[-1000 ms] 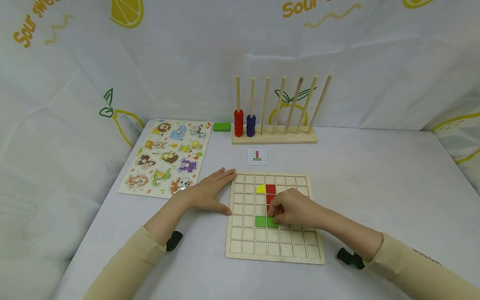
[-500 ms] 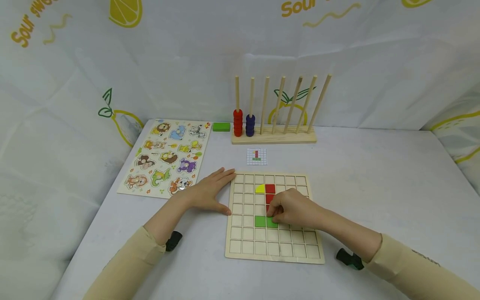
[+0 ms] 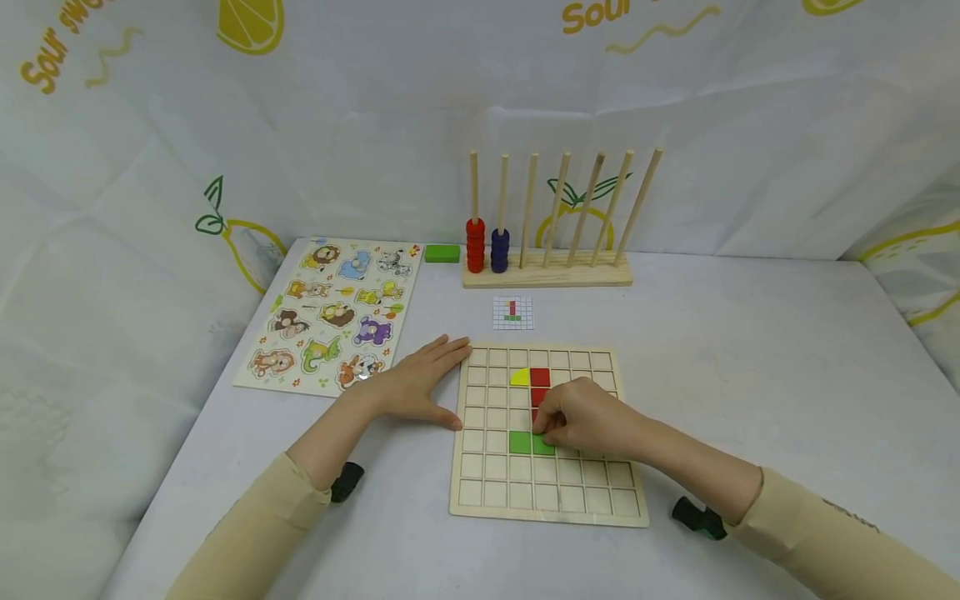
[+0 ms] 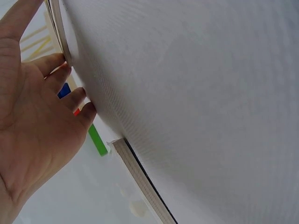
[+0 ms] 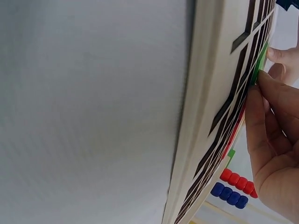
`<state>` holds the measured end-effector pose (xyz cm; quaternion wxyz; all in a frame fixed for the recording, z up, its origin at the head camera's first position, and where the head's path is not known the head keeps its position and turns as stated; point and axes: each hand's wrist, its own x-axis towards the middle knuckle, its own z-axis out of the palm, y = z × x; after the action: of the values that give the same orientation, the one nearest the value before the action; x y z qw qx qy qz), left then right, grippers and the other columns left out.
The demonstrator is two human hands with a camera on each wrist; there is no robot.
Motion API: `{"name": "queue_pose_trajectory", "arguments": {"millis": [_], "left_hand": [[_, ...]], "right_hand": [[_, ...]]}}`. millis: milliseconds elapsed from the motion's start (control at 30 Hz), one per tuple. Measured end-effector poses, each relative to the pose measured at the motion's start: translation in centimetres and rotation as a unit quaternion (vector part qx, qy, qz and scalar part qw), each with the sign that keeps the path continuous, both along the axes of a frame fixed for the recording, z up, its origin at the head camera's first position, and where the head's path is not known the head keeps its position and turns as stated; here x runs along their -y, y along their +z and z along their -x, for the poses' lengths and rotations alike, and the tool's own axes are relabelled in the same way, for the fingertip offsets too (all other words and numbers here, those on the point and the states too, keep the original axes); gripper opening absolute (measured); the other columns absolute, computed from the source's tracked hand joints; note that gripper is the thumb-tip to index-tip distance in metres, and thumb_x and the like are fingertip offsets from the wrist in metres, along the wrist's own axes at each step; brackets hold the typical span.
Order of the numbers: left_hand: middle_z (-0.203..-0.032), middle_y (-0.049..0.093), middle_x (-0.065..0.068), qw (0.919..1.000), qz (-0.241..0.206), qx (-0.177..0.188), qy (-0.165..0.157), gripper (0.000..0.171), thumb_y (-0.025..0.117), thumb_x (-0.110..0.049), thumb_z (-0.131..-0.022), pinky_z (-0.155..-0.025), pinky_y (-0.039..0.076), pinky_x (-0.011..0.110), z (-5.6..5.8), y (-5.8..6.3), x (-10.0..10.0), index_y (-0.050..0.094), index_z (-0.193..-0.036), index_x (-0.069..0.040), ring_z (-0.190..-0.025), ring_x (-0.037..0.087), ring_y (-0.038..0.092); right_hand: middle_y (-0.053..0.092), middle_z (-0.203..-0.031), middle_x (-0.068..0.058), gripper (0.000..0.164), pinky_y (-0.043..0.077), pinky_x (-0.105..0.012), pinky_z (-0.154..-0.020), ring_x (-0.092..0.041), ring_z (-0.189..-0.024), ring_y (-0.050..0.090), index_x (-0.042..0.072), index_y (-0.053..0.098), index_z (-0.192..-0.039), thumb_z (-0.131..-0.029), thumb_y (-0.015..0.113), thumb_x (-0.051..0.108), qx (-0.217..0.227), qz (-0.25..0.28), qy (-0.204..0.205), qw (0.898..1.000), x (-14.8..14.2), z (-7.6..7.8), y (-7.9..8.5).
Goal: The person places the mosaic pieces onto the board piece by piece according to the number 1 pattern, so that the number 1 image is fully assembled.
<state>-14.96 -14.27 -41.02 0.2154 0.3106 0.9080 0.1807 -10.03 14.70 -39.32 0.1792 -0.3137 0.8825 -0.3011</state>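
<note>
A wooden grid board (image 3: 547,517) lies flat in front of me. My left hand (image 3: 420,385) rests with spread fingers at its left side, thumb and fingertips right at the edge. Over the middle of the grid, my right hand (image 3: 596,418) pinches a green square tile (image 3: 544,447) with thumb and curled fingers; in the right wrist view its fingertips meet at the green tile (image 5: 259,64). Another green tile (image 3: 520,442) sits in the cell to its left. Above them runs a column of red square tiles (image 3: 540,377), the lowest partly hidden by my fingers. A yellow quarter-round tile (image 3: 521,378) adjoins the top red one.
Behind the board lies a small pattern card (image 3: 513,313). Further back stand a peg abacus (image 3: 547,282) with red and blue beads and a green block (image 3: 442,253). An animal puzzle board (image 3: 300,387) lies at the left, near my left hand.
</note>
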Motion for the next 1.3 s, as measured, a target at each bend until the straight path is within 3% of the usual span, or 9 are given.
{"name": "queue_pose_trajectory", "arguments": {"millis": [933,1300], "left_hand": [[-0.169,0.011,0.001,1.0000,-0.001,0.005,0.003,0.108,0.077,-0.056,-0.078,-0.128,0.015,0.051,-0.1,0.0,-0.1,0.019,-0.159,-0.013,-0.158,0.031,0.004],[-0.169,0.012,0.002,0.9999,0.001,0.008,0.007,0.109,0.077,-0.055,-0.078,-0.129,0.015,0.051,-0.2,0.1,0.0,0.018,-0.159,-0.013,-0.158,0.030,0.003]], "right_hand": [[0.070,-0.078,0.011,0.014,0.052,-0.016,-0.065,0.003,-0.070,0.057,0.016,0.075,-0.085,-0.079,0.079,0.004,-0.039,-0.007,0.009,0.999,-1.1,0.3,0.4],[0.068,-0.077,0.013,0.013,0.050,-0.016,-0.063,0.002,-0.069,0.054,0.019,0.075,-0.086,-0.081,0.078,0.008,-0.047,-0.021,-0.016,0.999,-2.9,0.5,1.1]]}}
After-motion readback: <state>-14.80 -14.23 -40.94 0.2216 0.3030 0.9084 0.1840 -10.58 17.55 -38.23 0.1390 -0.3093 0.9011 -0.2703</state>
